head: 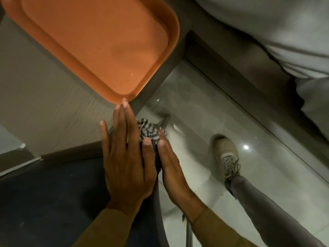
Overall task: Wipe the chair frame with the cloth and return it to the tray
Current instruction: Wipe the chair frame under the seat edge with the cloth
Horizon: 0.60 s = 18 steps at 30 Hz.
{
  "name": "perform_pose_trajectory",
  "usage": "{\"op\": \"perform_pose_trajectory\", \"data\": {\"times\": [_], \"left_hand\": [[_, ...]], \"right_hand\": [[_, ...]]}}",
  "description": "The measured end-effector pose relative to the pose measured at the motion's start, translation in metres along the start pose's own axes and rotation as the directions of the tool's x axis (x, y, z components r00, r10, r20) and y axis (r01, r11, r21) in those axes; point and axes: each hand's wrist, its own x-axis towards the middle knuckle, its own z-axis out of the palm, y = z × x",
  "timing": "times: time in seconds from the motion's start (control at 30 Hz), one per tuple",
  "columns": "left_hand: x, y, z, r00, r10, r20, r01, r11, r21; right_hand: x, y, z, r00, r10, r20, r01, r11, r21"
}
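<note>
In the lower middle of the frame, the left hand [124, 163] lies flat with fingers spread and straight over the edge of the dark blue upholstered chair seat [53, 202], its fingertips reaching the rim of the empty orange plastic tray [99, 49] that sits on the grey wood-grain counter [44, 104] at upper left. Just right of it, the right hand [170, 168] presses the crumpled black-and-white striped cloth [149, 131] against the grey chair frame [158, 198], fingers extended along the cloth rather than curled around it. A beige laced shoe [226, 155] stands on the glossy pale floor [195, 107] at right.
</note>
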Motion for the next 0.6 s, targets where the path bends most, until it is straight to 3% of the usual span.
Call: {"op": "perform_pose_trajectory", "data": {"times": [0.13, 0.23, 0.3, 0.4, 0.5, 0.6], "left_hand": [[-0.001, -0.001, 0.002, 1.000, -0.007, -0.022, 0.007, 1.000, -0.027], [-0.002, -0.003, 0.002, 0.999, -0.018, -0.039, 0.017, 0.999, -0.050], [-0.001, -0.002, 0.003, 0.999, -0.018, -0.033, 0.015, 0.998, -0.068], [-0.001, -0.001, -0.001, 1.000, -0.022, -0.015, 0.020, 0.997, -0.071], [0.000, 0.002, -0.002, 1.000, -0.009, 0.003, 0.010, 0.998, -0.064], [0.000, 0.002, -0.003, 1.000, -0.008, 0.012, 0.009, 0.999, -0.049]], "right_hand": [[0.051, 0.020, -0.014, 0.998, 0.061, -0.032, -0.060, 0.998, 0.011], [0.104, 0.033, -0.019, 0.951, 0.301, -0.072, -0.291, 0.948, 0.127], [0.122, 0.030, -0.016, 0.924, 0.365, -0.112, -0.338, 0.919, 0.202], [0.092, 0.019, -0.010, 0.944, 0.321, -0.080, -0.304, 0.937, 0.173], [0.014, 0.006, -0.008, 0.986, 0.165, 0.024, -0.167, 0.980, 0.111], [0.000, 0.009, -0.006, 0.996, 0.057, 0.068, -0.064, 0.993, 0.103]]}}
